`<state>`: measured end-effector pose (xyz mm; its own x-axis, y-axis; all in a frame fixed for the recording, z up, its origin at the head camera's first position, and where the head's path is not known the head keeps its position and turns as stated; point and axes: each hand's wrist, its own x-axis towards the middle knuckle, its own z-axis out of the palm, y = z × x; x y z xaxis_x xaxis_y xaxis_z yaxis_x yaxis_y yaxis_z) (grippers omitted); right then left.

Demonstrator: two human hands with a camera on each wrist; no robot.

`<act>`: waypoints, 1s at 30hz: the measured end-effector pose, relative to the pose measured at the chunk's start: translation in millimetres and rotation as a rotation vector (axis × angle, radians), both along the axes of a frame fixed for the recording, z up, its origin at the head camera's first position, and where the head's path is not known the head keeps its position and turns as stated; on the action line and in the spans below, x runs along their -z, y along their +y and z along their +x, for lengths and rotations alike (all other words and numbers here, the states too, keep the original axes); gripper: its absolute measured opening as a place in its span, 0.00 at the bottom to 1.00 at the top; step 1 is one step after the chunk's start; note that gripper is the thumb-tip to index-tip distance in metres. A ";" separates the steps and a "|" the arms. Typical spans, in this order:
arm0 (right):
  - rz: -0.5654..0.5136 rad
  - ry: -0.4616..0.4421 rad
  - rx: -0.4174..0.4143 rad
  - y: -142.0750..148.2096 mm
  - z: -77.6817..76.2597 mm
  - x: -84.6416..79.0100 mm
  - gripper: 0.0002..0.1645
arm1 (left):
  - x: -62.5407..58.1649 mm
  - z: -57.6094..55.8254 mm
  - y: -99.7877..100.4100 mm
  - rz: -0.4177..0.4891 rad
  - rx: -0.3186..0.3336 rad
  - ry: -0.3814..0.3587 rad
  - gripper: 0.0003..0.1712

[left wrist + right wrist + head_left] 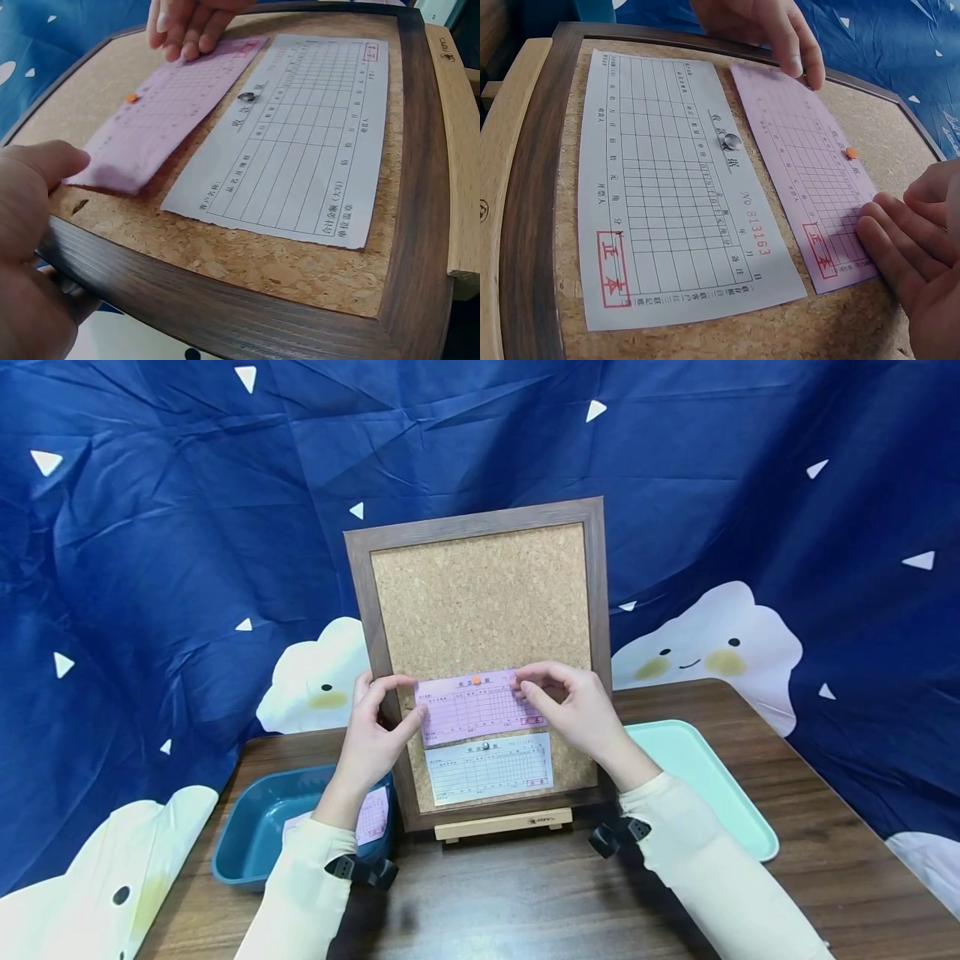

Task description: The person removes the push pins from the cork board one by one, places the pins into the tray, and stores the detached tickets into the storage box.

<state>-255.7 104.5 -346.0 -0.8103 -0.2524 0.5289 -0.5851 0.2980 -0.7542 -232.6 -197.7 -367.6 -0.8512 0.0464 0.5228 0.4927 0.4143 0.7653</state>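
Note:
A pink receipt slip hangs on the cork board, held by an orange pushpin near its top edge. Just below it is a white receipt slip with a clear pushpin. My left hand reaches over the frame's left side, index finger and thumb apart at the pink slip's left edge. At the other end, my right hand has its fingertips on the pink slip near its red stamp. The pink slip's left end lifts a little from the cork.
The board's dark wooden frame leans on a light wooden stand. A dark teal tray holding more pink slips is at left, partly behind the left forearm. A mint tray lies at right. Blue printed cloth hangs behind.

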 end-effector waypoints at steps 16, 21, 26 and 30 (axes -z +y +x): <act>-0.002 -0.016 0.001 -0.3 1.2 -1.0 0.12 | -0.9 -1.5 7.0 0.027 -0.060 0.048 0.20; 0.006 -0.010 0.008 -0.4 -0.7 0.7 0.12 | -0.9 -2.2 8.0 0.031 -0.063 0.057 0.18; 0.003 -0.010 0.009 0.3 -1.1 0.9 0.12 | -3.1 -2.4 9.4 0.015 -0.078 0.052 0.16; -0.009 -0.016 0.000 -0.3 -1.0 0.8 0.12 | -3.7 -2.1 9.2 -0.006 -0.090 0.056 0.16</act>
<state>-256.7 104.1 -346.8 -0.8187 -0.2479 0.5180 -0.5729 0.2910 -0.7662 -234.7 -188.5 -363.8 -0.8213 -0.0255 0.5699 0.4955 0.4633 0.7348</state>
